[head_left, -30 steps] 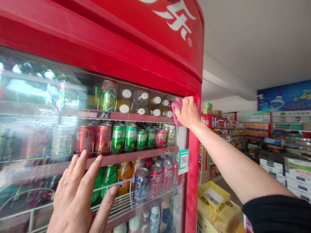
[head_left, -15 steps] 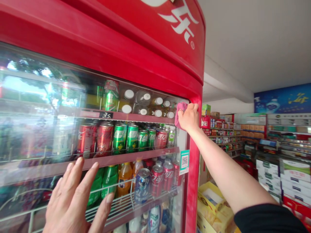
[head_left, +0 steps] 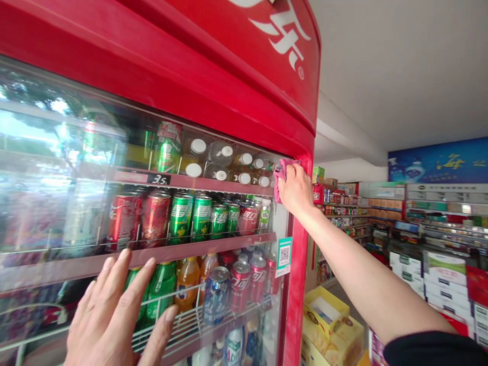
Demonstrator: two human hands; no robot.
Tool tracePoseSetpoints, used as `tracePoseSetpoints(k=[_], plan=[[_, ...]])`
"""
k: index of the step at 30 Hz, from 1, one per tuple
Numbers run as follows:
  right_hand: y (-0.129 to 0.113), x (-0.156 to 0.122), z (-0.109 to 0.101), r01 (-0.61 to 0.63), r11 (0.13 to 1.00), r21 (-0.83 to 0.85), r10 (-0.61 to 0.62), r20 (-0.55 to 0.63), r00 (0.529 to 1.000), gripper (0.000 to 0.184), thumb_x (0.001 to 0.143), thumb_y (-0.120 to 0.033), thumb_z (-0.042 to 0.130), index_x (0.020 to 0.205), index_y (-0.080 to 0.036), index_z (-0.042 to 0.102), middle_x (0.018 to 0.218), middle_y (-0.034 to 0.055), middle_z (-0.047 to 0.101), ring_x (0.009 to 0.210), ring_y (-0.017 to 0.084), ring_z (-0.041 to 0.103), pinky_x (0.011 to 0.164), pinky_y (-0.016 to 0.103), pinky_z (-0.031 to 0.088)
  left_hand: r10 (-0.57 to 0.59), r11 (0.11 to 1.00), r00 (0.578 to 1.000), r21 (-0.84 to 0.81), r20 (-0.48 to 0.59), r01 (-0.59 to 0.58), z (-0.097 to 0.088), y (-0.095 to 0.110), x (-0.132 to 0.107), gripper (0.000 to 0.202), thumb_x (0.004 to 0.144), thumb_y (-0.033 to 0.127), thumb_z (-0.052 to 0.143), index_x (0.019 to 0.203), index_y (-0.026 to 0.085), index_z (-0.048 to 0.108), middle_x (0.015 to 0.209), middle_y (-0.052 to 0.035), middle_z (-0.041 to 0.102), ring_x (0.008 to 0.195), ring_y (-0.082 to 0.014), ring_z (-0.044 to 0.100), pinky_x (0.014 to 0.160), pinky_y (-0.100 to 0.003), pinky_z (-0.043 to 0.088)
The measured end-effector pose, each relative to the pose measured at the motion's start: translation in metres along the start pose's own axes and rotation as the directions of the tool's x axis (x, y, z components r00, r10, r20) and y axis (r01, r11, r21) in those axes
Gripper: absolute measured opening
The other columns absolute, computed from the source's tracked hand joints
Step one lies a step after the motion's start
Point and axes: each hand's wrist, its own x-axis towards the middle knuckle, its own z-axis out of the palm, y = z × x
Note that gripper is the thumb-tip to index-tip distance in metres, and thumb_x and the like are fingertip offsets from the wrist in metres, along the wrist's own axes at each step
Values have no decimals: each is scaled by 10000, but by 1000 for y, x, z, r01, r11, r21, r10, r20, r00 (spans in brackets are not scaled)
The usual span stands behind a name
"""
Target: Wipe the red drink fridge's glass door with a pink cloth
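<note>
A tall red drinks fridge [head_left: 213, 96] with a glass door [head_left: 95, 152] fills the left and middle of my view. My right hand [head_left: 297, 190] is closed on a pink cloth [head_left: 279, 178], pressed to the top right corner of the glass beside the red frame. My left hand [head_left: 114, 315] is raised at the lower left in front of the glass, fingers spread, holding nothing; whether it touches the glass I cannot tell. Behind the door stand green cans [head_left: 180, 216], red cans [head_left: 155, 216] and a dark blue can [head_left: 216, 295] on shelves.
A QR-code sticker [head_left: 284, 256] is on the door's right side. Yellow cartons [head_left: 331, 330] stand on the floor right of the fridge. Further back are stocked store shelves [head_left: 346, 213] and stacked white boxes [head_left: 444, 277]. Trees reflect in the glass.
The view has turned slightly right, so the fridge sits a little further left. My right hand keeps the cloth at the same corner. My left hand stays spread in nearly the same spot.
</note>
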Motion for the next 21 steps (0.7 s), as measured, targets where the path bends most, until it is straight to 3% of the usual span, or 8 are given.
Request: tracePoseSetpoints(k=[5,11,17,21], plan=[[6,8,-6,-77,997,19,77,12,997,445,989,-373,603,1372,-150,637,1534,228,623,1344,420,619,1122,603,529,1,1000,1000,-31,6,-1,1,4,3,858,983,432,576,1760,480,215,1872,55,171,1703,-416,261,1398,-691,233],[13,23,-29,-133,991,-34,137,232,963,523,961,-543,651,1336,-180,623,1355,198,748,1173,435,714,990,564,585,7,999,1000,-39,2,-7,-2,3,6,889,945,440,605,1753,482,236,1876,39,158,1699,-438,262,1380,-729,246],[21,21,-26,-235,968,88,208,239,948,563,897,-432,707,1396,-201,588,1455,161,719,1253,412,727,1058,557,590,9,999,1000,-42,-22,-10,-6,3,6,866,973,393,611,1755,457,245,1870,-7,202,1699,-427,272,1378,-712,257],[33,22,-20,-87,976,198,40,231,972,635,864,-290,684,1474,-179,546,1656,155,567,1431,368,638,1194,540,537,15,999,999,-52,-32,-16,-2,4,7,860,973,394,620,1755,442,263,1863,-20,231,1695,-431,279,1382,-694,254]])
